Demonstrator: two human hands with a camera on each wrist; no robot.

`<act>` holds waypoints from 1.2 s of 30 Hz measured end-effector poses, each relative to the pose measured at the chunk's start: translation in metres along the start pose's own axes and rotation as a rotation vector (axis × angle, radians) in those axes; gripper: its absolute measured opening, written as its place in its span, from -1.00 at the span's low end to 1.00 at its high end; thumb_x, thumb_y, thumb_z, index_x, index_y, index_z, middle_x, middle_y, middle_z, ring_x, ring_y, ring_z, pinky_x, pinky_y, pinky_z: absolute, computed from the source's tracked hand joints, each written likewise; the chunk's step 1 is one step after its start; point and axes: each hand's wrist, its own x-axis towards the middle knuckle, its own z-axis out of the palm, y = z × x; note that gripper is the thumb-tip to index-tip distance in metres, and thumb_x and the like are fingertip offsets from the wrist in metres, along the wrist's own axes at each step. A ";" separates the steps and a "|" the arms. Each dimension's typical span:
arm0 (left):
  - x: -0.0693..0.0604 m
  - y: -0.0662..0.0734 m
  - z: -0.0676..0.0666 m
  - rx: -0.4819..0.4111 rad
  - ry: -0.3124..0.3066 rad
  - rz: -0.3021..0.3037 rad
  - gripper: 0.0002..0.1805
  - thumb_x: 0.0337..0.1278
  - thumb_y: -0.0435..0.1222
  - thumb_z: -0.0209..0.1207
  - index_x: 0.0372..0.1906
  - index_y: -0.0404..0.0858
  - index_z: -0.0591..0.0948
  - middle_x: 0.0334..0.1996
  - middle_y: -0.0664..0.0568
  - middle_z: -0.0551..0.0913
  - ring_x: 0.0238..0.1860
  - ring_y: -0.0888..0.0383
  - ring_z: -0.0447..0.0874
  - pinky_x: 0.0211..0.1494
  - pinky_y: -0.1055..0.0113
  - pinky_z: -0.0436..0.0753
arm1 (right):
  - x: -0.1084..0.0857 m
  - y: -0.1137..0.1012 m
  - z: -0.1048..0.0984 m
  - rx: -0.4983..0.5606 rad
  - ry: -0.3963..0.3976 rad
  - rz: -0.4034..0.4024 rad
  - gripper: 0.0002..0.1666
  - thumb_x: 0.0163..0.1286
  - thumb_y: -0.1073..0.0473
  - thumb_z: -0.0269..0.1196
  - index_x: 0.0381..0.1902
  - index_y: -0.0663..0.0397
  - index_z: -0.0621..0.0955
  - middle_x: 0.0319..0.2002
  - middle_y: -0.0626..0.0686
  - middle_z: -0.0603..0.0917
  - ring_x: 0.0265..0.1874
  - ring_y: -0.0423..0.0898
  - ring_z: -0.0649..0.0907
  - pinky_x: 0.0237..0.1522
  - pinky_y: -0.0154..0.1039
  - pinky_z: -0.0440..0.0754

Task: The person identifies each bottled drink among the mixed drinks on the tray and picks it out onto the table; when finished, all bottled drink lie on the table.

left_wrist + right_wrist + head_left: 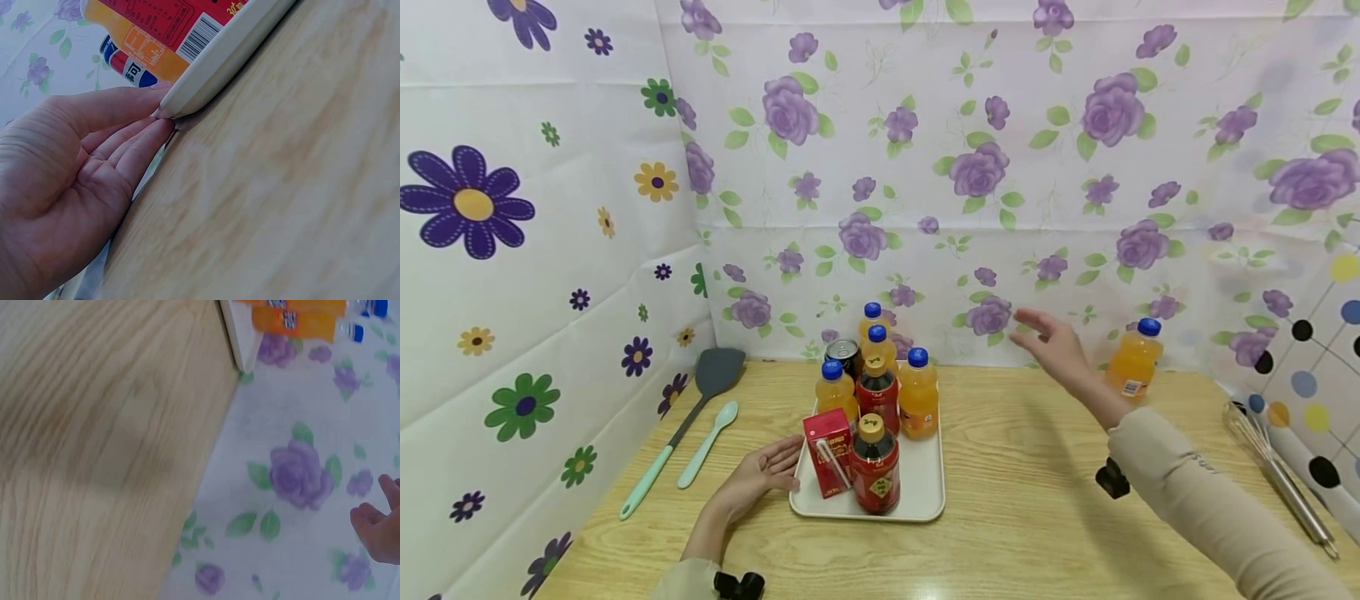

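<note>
A cream tray [925,485], loaded with drinks, is shown on a wood-grain table [1015,533] at the lower centre of the frame. Its left rim is pinched by the left hand [758,482]; in the left wrist view, the thumb is laid against the rim and the fingers are tucked at its underside. Nothing is held by the right hand [1054,350], which is raised right of centre, well apart from the left, its fingers loosely bent. At the front of the tray, a red drink carton [827,482] bearing a white straw [833,464] is set beside a red-labelled bottle [875,479] with a gold cap; a second such bottle is seen just behind. Four orange-drink bottles [919,396] with blue caps are grouped around them, and a can [844,354] is partly hidden at the back left. At the right of the frame, a lone orange-drink bottle [1137,362] is partly overlapped by the right forearm. A wire whisk [1285,475] is laid at the lower right; a grey-headed spatula [679,429] and a mint spoon [707,446] are laid at the left.
</note>
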 end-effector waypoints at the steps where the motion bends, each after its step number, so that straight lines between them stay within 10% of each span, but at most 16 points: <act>1: 0.000 0.000 0.000 0.007 0.000 0.001 -0.05 0.07 -0.48 0.29 0.51 -0.47 0.01 0.51 -0.37 0.00 0.49 -0.02 0.16 0.31 0.53 0.52 | 0.000 -0.002 0.006 0.007 -0.018 -0.005 -0.31 0.46 0.01 0.17 0.41 0.24 0.33 0.39 0.28 0.39 0.42 0.22 0.33 0.46 0.23 0.27; 18: -0.002 0.001 0.000 -0.013 0.006 0.001 -0.05 0.06 -0.50 0.28 0.51 -0.47 0.03 0.51 -0.36 0.01 0.51 -0.21 0.02 0.32 0.51 0.52 | 0.000 -0.028 0.080 0.238 -0.260 0.015 -0.36 0.44 0.11 0.20 0.40 0.21 0.36 0.38 0.26 0.41 0.42 0.22 0.34 0.41 0.17 0.40; 36: 0.000 0.001 0.001 -0.012 -0.006 0.003 -0.06 0.07 -0.50 0.27 0.51 -0.46 0.01 0.50 -0.37 0.02 0.51 -0.23 0.00 0.33 0.51 0.52 | -0.004 -0.039 0.128 0.338 -0.237 0.022 -0.31 0.39 0.18 0.24 0.42 0.18 0.33 0.38 0.26 0.41 0.42 0.24 0.35 0.40 0.16 0.40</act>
